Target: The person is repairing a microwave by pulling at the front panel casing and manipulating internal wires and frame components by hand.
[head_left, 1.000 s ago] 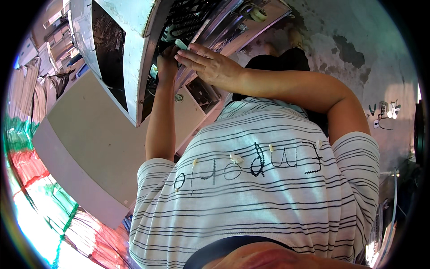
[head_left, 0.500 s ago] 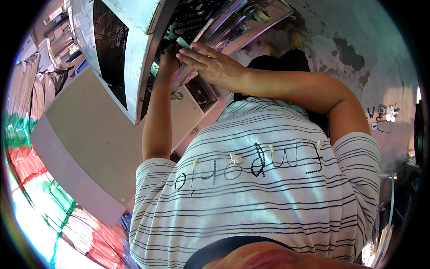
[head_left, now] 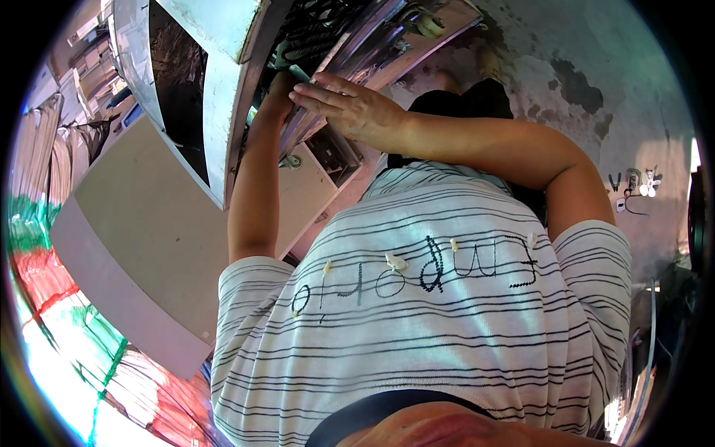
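Observation:
My left hand [head_left: 279, 93] reaches into the open side of a white metal cabinet [head_left: 217, 112]. Its fingers are in shadow and mostly hidden, so its grip does not show. A small pale greenish strip [head_left: 299, 73] sticks up between the two hands; I cannot make out what it is or which hand, if either, holds it. Beside it, my right hand [head_left: 354, 110] hovers over the opening, open, with its fingers stretched toward the left. Inside the cabinet is a dark grille of coils [head_left: 313, 26], next to shiny metal rails [head_left: 357, 48].
A beige panel with a pale rim [head_left: 160, 223] fills the left side. A caster wheel [head_left: 428, 24] is at the cabinet's far end. Pliers [head_left: 615, 182] and a white item with a cable [head_left: 649, 182] lie on the stained concrete floor [head_left: 536, 45] at the right.
My left forearm has shifted slightly left. The right hand has moved very slightly left too and keeps its stretched fingers beside the pale strip.

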A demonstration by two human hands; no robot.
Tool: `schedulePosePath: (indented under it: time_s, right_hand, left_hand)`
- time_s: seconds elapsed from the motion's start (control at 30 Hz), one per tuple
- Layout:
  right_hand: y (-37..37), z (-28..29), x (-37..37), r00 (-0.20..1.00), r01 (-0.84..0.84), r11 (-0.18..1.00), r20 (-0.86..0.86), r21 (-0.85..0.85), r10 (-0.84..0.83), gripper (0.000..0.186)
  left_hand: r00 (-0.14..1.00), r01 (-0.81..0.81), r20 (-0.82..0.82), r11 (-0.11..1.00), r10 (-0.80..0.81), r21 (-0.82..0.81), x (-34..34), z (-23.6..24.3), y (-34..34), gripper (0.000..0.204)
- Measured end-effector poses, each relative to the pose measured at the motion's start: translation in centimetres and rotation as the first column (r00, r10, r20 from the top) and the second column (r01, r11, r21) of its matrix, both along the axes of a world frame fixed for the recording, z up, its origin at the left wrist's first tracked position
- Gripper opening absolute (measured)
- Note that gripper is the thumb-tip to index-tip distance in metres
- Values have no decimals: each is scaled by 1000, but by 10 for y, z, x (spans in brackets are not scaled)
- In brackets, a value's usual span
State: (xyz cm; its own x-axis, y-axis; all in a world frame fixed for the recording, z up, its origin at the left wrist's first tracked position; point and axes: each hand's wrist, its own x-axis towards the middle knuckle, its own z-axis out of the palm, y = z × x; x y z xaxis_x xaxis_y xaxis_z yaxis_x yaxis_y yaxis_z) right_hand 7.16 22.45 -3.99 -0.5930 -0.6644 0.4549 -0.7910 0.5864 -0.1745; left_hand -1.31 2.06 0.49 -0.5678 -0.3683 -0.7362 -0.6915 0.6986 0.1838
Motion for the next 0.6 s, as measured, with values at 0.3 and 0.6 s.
schedulePosePath:
  time_s: [0.3,0.6]
  right_hand:
    - [1,2,3,1000,-2,1000,25,-15,2,17]
    - [3,4,-1,1000,-9,1000,0,3,9,21]
  left_hand:
    - [999,7,-33,991,-2,131,5,14,24,27]
    - [994,105,12,993,-106,53,3,5,7,34]
